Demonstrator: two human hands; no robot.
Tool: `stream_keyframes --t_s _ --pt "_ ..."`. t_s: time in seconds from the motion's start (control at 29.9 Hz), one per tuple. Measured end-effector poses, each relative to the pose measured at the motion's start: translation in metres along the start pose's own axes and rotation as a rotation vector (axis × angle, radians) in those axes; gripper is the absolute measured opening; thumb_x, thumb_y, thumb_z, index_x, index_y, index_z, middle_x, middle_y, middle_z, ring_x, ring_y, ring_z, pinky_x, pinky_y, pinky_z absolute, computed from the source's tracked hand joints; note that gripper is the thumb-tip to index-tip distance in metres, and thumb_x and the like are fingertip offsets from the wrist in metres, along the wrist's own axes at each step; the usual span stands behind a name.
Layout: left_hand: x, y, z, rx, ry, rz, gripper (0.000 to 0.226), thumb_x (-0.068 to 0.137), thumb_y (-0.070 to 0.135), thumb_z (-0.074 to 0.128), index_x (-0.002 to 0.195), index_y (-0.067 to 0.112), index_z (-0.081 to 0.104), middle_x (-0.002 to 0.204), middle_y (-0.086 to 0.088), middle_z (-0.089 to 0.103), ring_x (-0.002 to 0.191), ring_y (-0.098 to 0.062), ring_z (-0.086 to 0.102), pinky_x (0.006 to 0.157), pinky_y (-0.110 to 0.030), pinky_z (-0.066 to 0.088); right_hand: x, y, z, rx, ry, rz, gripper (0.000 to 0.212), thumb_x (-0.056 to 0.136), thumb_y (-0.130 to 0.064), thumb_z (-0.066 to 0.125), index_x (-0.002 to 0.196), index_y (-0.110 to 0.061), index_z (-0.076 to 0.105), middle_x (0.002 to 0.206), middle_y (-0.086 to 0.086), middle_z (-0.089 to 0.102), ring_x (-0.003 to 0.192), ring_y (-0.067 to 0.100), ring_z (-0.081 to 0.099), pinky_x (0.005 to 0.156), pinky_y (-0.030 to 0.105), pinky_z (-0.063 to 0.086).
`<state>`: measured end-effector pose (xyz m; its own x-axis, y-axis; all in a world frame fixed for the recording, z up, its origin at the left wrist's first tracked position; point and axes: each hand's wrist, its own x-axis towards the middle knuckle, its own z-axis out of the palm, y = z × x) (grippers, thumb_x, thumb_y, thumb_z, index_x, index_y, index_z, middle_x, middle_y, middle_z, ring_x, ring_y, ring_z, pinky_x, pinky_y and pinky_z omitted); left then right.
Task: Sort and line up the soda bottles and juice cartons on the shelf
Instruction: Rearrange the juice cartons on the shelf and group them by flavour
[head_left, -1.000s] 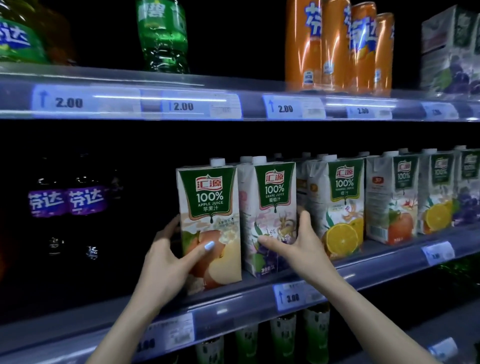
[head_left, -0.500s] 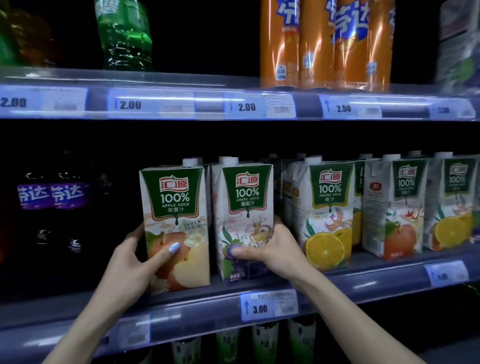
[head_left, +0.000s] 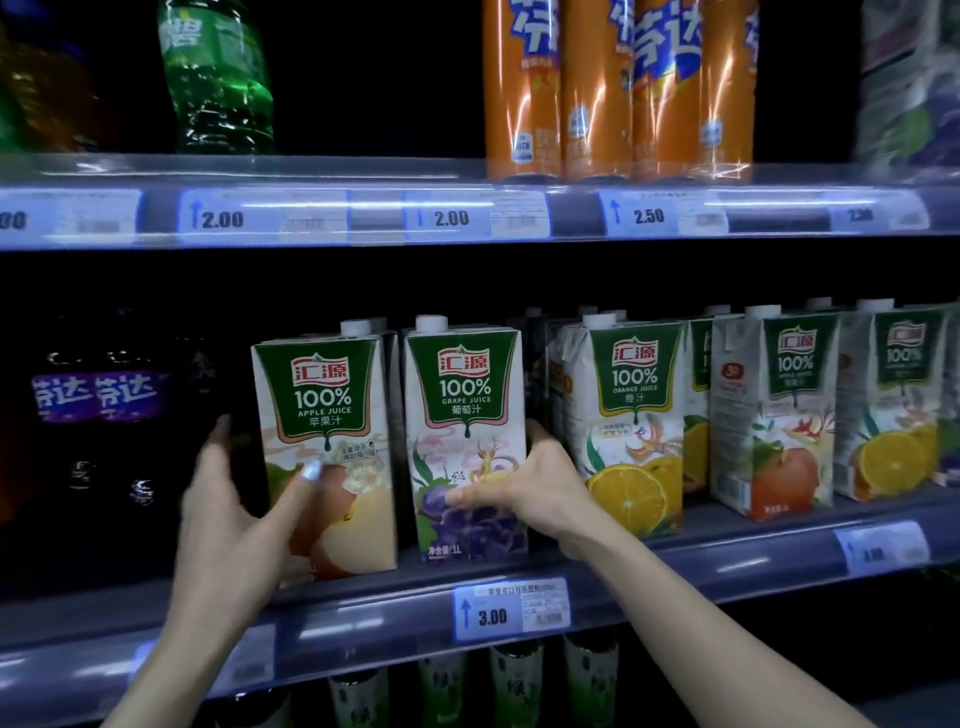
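Head view: left hand (head_left: 234, 512) wraps the apple juice carton (head_left: 324, 452) at centre-left, thumb across its front, fingers round the far side. Right hand (head_left: 524, 483) clasps the grape juice carton (head_left: 465, 441) just beside it, mid-frame, both standing on the middle shelf (head_left: 727, 566). The risk — squeeze them together too hard and one carton twists off square, or tips toward the shelf lip. The orange juice carton (head_left: 623, 426), right of centre, sits just beside the right wrist — a careless swing could nudge it.
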<state>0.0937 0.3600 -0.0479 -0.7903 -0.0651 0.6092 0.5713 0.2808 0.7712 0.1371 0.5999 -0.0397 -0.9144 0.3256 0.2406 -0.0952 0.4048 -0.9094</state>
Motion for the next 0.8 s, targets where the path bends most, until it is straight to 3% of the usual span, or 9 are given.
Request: stream_keyframes --t_s 0.07,0.1,0.2,0.33,0.47,0.57,0.63,0.7,0.8 --pt "-0.009 0.013 0.002 -0.037 0.213 0.183 0.070 0.079 0.038 0.070 0.141 0.028 0.038 0.135 -0.006 0.050 0.126 -0.022 0.045 0.104 -0.018 0.033 0.002 0.004 0.003 0.012 0.042 -0.024 0.120 0.013 -0.062 0.092 0.113 -0.002 0.062 0.092 0.005 0.077 0.083 0.020 0.074 0.074 0.036 0.062" --pt "-0.013 0.018 0.005 -0.082 0.223 0.270 0.060 0.078 0.038 0.067 0.133 0.037 0.042 0.127 -0.003 0.052 0.120 -0.020 0.050 0.102 -0.020 0.038 0.002 0.004 0.002 0.015 0.050 -0.032 0.121 0.013 -0.062 0.092 0.114 -0.003 0.060 0.093 0.004 0.077 0.084 0.021 0.074 0.077 0.038 0.062" --pt "-0.024 0.031 0.027 -0.119 -0.020 0.374 0.051 0.078 0.038 0.068 0.121 0.050 0.044 0.114 0.008 0.058 0.108 -0.010 0.059 0.093 -0.036 0.051 -0.005 0.001 0.000 0.032 0.079 -0.062 0.108 0.019 -0.051 0.093 0.110 -0.004 0.059 0.091 0.004 0.077 0.081 0.019 0.075 0.075 0.038 0.062" --pt "-0.022 0.041 0.057 -0.041 -0.171 0.401 0.069 0.078 0.050 0.063 0.139 0.027 0.041 0.127 0.005 0.045 0.117 -0.011 0.054 0.102 -0.039 0.046 -0.010 0.001 -0.002 0.059 0.105 -0.119 0.089 0.031 -0.037 0.096 0.107 -0.009 0.060 0.091 0.002 0.078 0.083 0.013 0.075 0.077 0.037 0.062" --pt "-0.016 0.044 0.068 -0.208 -0.229 0.317 0.066 0.076 0.054 0.065 0.134 0.041 0.038 0.134 0.006 0.054 0.124 -0.011 0.055 0.103 -0.045 0.045 -0.012 -0.002 -0.008 0.110 0.116 -0.192 0.085 0.041 -0.023 0.098 0.115 -0.009 0.058 0.097 0.003 0.078 0.089 0.012 0.075 0.079 0.033 0.062" --pt "-0.016 0.053 0.072 -0.176 -0.299 0.226 0.069 0.067 0.063 0.070 0.125 0.030 0.051 0.117 0.019 0.064 0.108 0.001 0.060 0.094 -0.037 0.046 -0.016 -0.009 -0.011 0.170 0.074 -0.242 0.085 0.052 -0.010 0.095 0.125 -0.004 0.053 0.107 0.006 0.075 0.098 0.015 0.073 0.082 0.028 0.060" --pt "-0.012 0.059 0.074 -0.343 -0.389 0.057 0.083 0.042 0.076 0.075 0.105 0.021 0.069 0.098 0.004 0.076 0.092 -0.014 0.071 0.085 -0.038 0.053 -0.016 -0.011 -0.016 0.168 0.059 -0.274 0.084 0.053 -0.012 0.094 0.126 -0.007 0.053 0.110 0.006 0.075 0.100 0.015 0.073 0.086 0.032 0.060" --pt "-0.007 0.058 0.078 -0.508 -0.431 -0.061 0.084 0.024 0.074 0.080 0.084 0.015 0.077 0.081 -0.007 0.079 0.076 -0.023 0.075 0.072 -0.036 0.058 -0.018 -0.013 -0.021 0.161 0.020 -0.290 0.078 0.056 -0.007 0.092 0.124 -0.009 0.055 0.111 0.008 0.075 0.099 0.017 0.073 0.088 0.035 0.059" --pt "0.000 0.050 0.087 -0.588 -0.385 -0.095 0.085 0.036 0.065 0.085 0.095 0.006 0.071 0.087 -0.018 0.077 0.082 -0.038 0.073 0.082 -0.055 0.054 -0.020 -0.019 -0.027 0.116 -0.016 -0.309 0.069 0.059 -0.006 0.090 0.119 -0.014 0.056 0.111 0.005 0.073 0.101 0.017 0.072 0.090 0.033 0.058"
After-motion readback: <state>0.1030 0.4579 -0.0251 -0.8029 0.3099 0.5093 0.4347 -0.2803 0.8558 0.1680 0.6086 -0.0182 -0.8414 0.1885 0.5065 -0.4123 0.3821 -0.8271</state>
